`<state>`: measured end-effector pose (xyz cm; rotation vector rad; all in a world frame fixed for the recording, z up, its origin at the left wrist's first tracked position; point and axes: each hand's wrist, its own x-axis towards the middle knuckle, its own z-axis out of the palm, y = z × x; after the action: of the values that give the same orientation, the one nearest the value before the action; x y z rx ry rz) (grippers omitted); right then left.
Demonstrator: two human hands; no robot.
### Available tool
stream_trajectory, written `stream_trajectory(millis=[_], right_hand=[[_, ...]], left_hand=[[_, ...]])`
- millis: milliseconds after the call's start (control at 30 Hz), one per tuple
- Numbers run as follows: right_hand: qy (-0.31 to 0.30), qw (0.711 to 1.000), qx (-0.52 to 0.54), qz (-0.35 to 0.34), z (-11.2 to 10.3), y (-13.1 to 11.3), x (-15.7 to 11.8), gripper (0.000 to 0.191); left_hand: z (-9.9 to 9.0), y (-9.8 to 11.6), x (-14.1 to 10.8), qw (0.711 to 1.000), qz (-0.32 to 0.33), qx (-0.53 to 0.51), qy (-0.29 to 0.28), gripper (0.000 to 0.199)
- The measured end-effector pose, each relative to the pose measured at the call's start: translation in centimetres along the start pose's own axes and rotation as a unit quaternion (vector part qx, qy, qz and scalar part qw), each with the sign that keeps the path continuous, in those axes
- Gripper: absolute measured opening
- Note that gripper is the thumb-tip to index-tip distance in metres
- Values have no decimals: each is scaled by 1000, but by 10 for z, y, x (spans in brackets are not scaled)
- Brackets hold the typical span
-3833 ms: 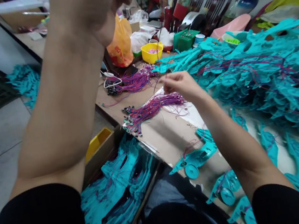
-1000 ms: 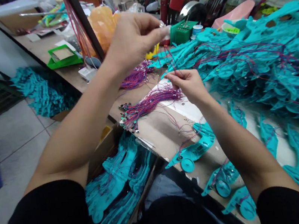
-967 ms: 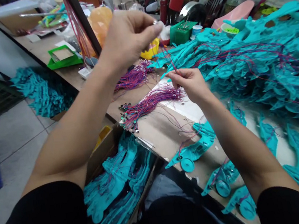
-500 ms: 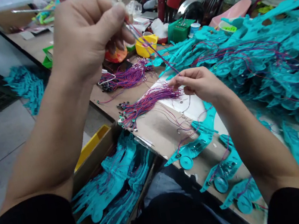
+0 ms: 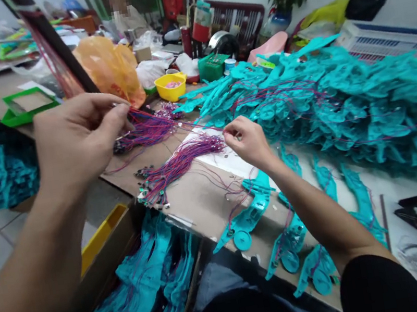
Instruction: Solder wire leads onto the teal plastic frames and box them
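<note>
Red and purple wires (image 5: pixel 198 125) stretch between the two hands, slanting gently down to the right above the tabletop (image 5: pixel 187 197). Half a second ago, I see, the left hand (image 5: pixel 79 139) was higher and the strands ran steeply; now it has dropped, so they lie flatter. I read that as the wires being drawn out straight, strand from strand. The left grip pinches one end between thumb and fingers. The right hand (image 5: pixel 248 142) has its grip closed on the other end, just beside the right tips of the near bundle (image 5: pixel 184 164); whether they touch, I cannot tell. Another bundle (image 5: pixel 157 131) lies beyond, farther left. Teal plastic parts (image 5: pixel 343 108) are heaped on the right, with a yellow bowl (image 5: pixel 171 89) at the far side.
</note>
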<state>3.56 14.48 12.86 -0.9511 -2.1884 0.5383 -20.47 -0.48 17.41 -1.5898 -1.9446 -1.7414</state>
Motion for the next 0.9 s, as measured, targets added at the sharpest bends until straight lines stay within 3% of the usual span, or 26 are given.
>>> stream_trajectory(millis=[67,133,200,367,500,633,800,900], right_hand=[[-36,989,128,72,-6,3,-4,12],[-58,956,253,137,-21,7,-9,15],[-29,931,320,172,-44,13,-14,21],[52,923,315,215,-111,32,-25,30],[69,939,257,216,-136,44,-25,29],[55,944,257,200,-115,51,-5,29],[38,941,277,192,-55,60,45,23],[46,946,258,190,-26,64,77,10]], left_hand=[[10,4,10,999,-2,-41,10,24],[26,5,22,993,-28,-112,1,22],[48,4,35,977,-73,-200,-31,16],[123,3,54,907,-188,-341,-159,7],[180,-1,65,876,-242,-364,-205,4],[215,-26,90,880,-261,-343,-202,12],[235,-72,134,889,-335,-264,-165,23],[243,-99,155,902,-340,-212,-162,26]])
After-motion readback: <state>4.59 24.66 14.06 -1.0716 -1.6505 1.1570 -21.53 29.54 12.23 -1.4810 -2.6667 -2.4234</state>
